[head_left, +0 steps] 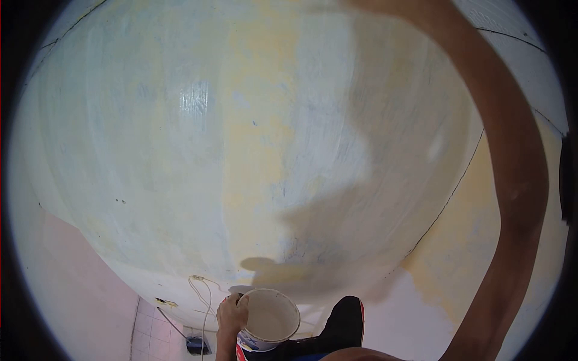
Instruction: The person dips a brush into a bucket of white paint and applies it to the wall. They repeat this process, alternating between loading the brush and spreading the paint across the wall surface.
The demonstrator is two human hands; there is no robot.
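Observation:
A white bucket [295,313] stands low in the view, close to my legs, with a pale whitish layer inside. My left hand [232,314] grips its left rim, fingers closed over the edge. Something small and dark shows by those fingers, too little of it to name. My right arm [518,180] reaches up along the right side and bends over at the top. The right hand itself lies beyond the upper edge, so whatever it holds is hidden. In front of me is a wall [259,150] with patchy white and yellow coating and a shiny, wet-looking spot at upper left.
A dark shoe [346,322] and trouser leg are right of the bucket. A pale cable [208,301] hangs from the wall on the left, near a dark box [197,345] on the floor. Pinkish tiles [150,331] show at lower left. Cracked seams run along the wall's corners.

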